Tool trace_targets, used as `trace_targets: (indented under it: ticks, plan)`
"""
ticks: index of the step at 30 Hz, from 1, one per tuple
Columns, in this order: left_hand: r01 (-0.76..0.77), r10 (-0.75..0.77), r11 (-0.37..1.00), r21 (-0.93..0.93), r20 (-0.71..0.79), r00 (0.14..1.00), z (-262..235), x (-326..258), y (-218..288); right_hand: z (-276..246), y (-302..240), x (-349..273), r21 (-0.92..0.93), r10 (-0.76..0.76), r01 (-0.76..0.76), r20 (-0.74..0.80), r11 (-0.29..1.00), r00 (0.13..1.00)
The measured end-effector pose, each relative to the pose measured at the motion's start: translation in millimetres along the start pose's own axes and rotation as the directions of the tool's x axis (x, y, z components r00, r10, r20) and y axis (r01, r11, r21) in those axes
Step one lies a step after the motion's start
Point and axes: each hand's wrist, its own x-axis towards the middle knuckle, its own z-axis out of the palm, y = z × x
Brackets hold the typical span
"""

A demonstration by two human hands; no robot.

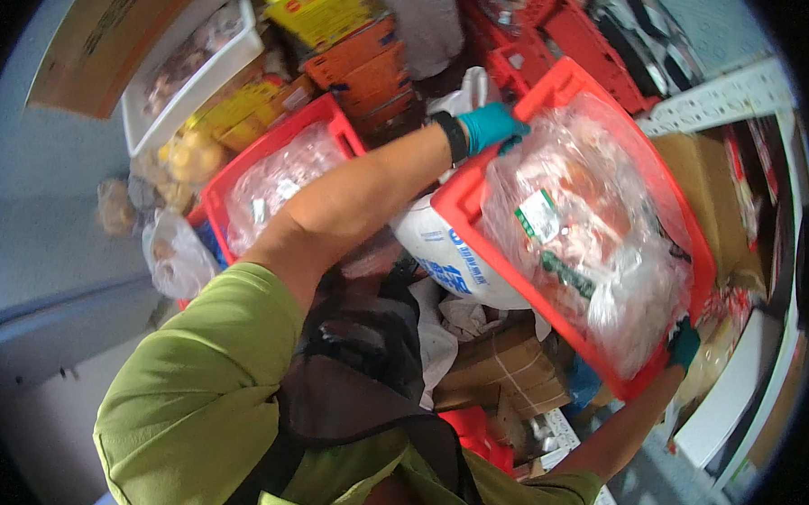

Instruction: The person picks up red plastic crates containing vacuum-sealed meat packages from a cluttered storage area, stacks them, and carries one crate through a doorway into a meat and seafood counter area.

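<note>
Tilted between my two hands is a red plastic crate [564, 76], held at the right of the head view. Clear plastic bags of pale pink meat [597, 193] fill it, and a white label with a green edge [538, 215] lies on them. My left hand [491, 127], in a teal glove with a black band at the wrist, grips the crate's far left side. At its near right corner my gloved right hand [683, 344] is closed on the rim. The fingers of both hands are partly hidden by the crate.
A second red crate [342, 123] with bagged meat stands left, beside a white tray [137, 123] and yellow boxes [316, 9]. A white sack with blue print [458, 259] and a cardboard box [508, 370] lie below the held crate. White metal shelving [718, 96] borders the right.
</note>
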Motion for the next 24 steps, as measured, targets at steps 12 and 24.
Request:
trace_targets:
  ticks: [12, 24]
  plan:
    - [0.241, -0.378, 0.803, -0.546, -0.152, 0.913, 35, -88, -15, 39, -102, 62, -0.038, 0.022, -0.019, 0.072, 0.999, 0.997]
    - [0.181, -0.540, 0.805, -0.565, -0.571, 0.618, 96, -148, 70, 79, -174, 102, 0.114, -0.119, 0.072, 0.488, 0.991, 0.865]
